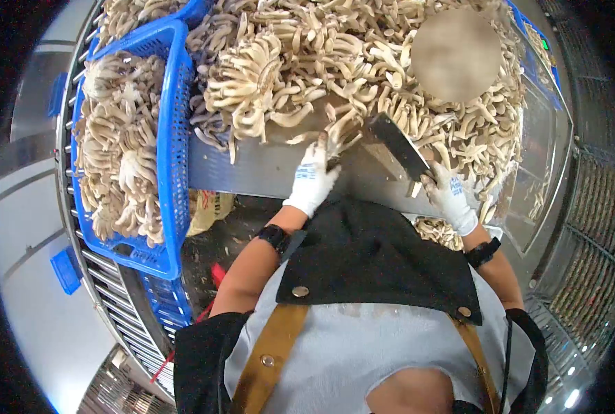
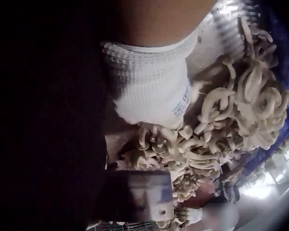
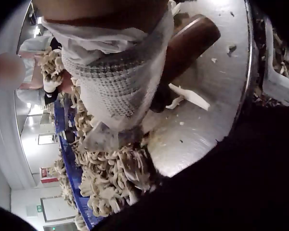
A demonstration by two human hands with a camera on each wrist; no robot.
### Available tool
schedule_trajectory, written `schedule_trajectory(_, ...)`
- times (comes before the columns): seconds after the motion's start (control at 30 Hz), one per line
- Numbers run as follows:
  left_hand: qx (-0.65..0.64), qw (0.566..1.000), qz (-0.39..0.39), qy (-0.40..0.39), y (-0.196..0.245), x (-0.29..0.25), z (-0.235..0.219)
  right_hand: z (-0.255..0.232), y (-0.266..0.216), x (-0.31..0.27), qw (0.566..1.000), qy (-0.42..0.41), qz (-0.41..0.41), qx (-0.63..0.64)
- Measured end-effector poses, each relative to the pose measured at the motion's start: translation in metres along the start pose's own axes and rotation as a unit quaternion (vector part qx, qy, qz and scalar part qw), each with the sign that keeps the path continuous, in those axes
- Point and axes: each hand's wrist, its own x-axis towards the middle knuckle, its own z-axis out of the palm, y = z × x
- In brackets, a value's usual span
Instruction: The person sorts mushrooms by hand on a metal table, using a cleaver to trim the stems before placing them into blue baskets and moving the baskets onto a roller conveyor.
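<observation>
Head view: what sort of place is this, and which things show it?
Probably a mushroom-processing room: mushrooms heaped on a metal table, a full blue crate, and rollers beside it.

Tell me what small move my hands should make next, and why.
I'd probably ease the knife toward the mushroom cluster, fingertips clear of the edge: your left hand already holds the cluster at the table's near side, and your right hand has the knife beside it.

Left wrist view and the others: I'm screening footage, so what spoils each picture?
Left wrist: black left side, glare lower right. Right wrist: black lower right, sheen on the metal table. Head: fisheye curving, a round blur amid the mushrooms.
</observation>
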Motion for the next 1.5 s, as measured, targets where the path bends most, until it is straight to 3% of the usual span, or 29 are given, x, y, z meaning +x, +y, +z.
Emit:
schedule_trajectory(0.07, -0.046, 0.998, 0.031, 0.032, 0.001, -0.009, 0.017, 0.001, -0.01, -0.013, 0.995, 0.087, -0.039, 0.003)
schedule_trajectory(0.13, -0.116, 0.988, 0.062, 0.075, -0.001, -0.015, 0.016, 0.004, -0.018, -0.017, 0.994, 0.085, -0.04, 0.048)
schedule_trajectory(0.2, -0.279, 0.956, -0.06, 0.07, 0.002, -0.024, 0.018, 0.004, -0.032, -0.014, 0.99, 0.094, -0.077, 0.073)
schedule_trajectory(0.27, -0.35, 0.919, -0.171, 0.067, 0.014, -0.027, 0.014, -0.008, -0.057, 0.004, 0.987, 0.014, -0.158, -0.001)
schedule_trajectory(0.33, -0.21, 0.963, -0.104, 0.132, 0.012, -0.028, 0.016, -0.016, -0.079, 0.017, 0.966, -0.058, -0.238, -0.084)
schedule_trajectory(0.37, -0.136, 0.975, -0.068, 0.164, 0.01, -0.026, 0.017, -0.016, -0.086, 0.02, 0.957, -0.085, -0.239, -0.14)
schedule_trajectory(0.47, -0.087, 0.962, 0.002, 0.258, -0.008, -0.009, 0.005, -0.01, -0.079, 0.021, 0.95, -0.09, -0.264, -0.144)
schedule_trajectory(0.5, -0.15, 0.961, -0.016, 0.231, -0.019, -0.005, -0.003, -0.01, -0.08, 0.02, 0.952, -0.102, -0.248, -0.149)
schedule_trajectory(0.6, -0.318, 0.901, -0.221, 0.197, -0.038, 0.015, -0.025, -0.008, -0.086, 0.024, 0.95, -0.139, -0.216, -0.175)
schedule_trajectory(0.7, -0.36, 0.883, -0.155, 0.258, -0.052, 0.017, -0.023, 0.015, -0.072, 0.038, 0.935, -0.175, -0.217, -0.219)
schedule_trajectory(0.73, -0.318, 0.894, -0.175, 0.262, -0.029, 0.004, -0.037, 0.024, -0.064, 0.044, 0.932, -0.179, -0.218, -0.229)
schedule_trajectory(0.8, -0.287, 0.911, -0.158, 0.251, -0.005, -0.023, -0.024, 0.036, -0.054, 0.045, 0.932, -0.18, -0.206, -0.238)
schedule_trajectory(0.87, -0.122, 0.975, -0.088, 0.165, 0.001, -0.04, 0.008, 0.047, -0.052, 0.039, 0.938, -0.176, -0.188, -0.232)
schedule_trajectory(0.93, 0.065, 0.983, 0.025, 0.168, 0.024, -0.023, 0.016, 0.052, -0.046, 0.046, 0.952, -0.107, -0.218, -0.187)
schedule_trajectory(1.0, 0.035, 0.981, 0.089, 0.17, 0.033, -0.004, 0.012, 0.014, -0.082, 0.066, 0.962, -0.254, -0.029, -0.095)
schedule_trajectory(1.07, 0.05, 0.988, 0.065, 0.13, 0.014, 0.01, 0.022, 0.003, -0.073, 0.078, 0.963, -0.259, 0.039, 0.063)
schedule_trajectory(1.13, -0.011, 0.996, 0.033, 0.08, 0.005, 0.003, 0.005, 0.015, -0.034, 0.087, 0.977, -0.184, -0.101, -0.038)
schedule_trajectory(1.17, -0.046, 0.992, 0.017, 0.119, -0.001, -0.014, -0.007, 0.019, -0.014, 0.085, 0.975, -0.149, -0.146, -0.08)
schedule_trajectory(1.2, -0.082, 0.984, 0.005, 0.157, -0.007, -0.039, -0.02, 0.022, -0.003, 0.078, 0.969, -0.109, -0.188, -0.122)
schedule_trajectory(1.23, -0.054, 0.978, -0.036, 0.198, -0.026, -0.065, -0.019, 0.01, -0.018, 0.072, 0.97, -0.169, -0.109, -0.134)
schedule_trajectory(1.27, -0.081, 0.971, -0.124, 0.187, -0.033, -0.098, -0.032, 0.005, -0.018, 0.066, 0.968, -0.181, -0.099, -0.144)
schedule_trajectory(1.3, -0.347, 0.868, -0.288, 0.206, -0.03, -0.131, -0.04, 0.005, -0.015, 0.058, 0.971, -0.172, -0.103, -0.131)
schedule_trajectory(1.33, -0.341, 0.854, -0.336, 0.205, -0.058, -0.169, -0.036, 0.007, -0.009, 0.051, 0.975, -0.162, -0.103, -0.114)
schedule_trajectory(1.4, -0.525, 0.684, -0.412, 0.294, -0.129, -0.235, -0.016, 0.015, 0.012, 0.041, 0.979, -0.182, -0.076, -0.05)
schedule_trajectory(1.43, -0.524, 0.673, -0.403, 0.331, -0.157, -0.243, -0.031, 0.018, 0.016, 0.035, 0.975, -0.155, -0.134, -0.081)
schedule_trajectory(1.47, -0.499, 0.705, -0.374, 0.337, -0.206, -0.255, -0.047, 0.018, 0.019, 0.028, 0.966, -0.13, -0.191, -0.114)
schedule_trajectory(1.5, -0.473, 0.734, -0.343, 0.345, -0.253, -0.265, -0.063, 0.017, 0.018, 0.023, 0.969, -0.149, -0.169, -0.106)
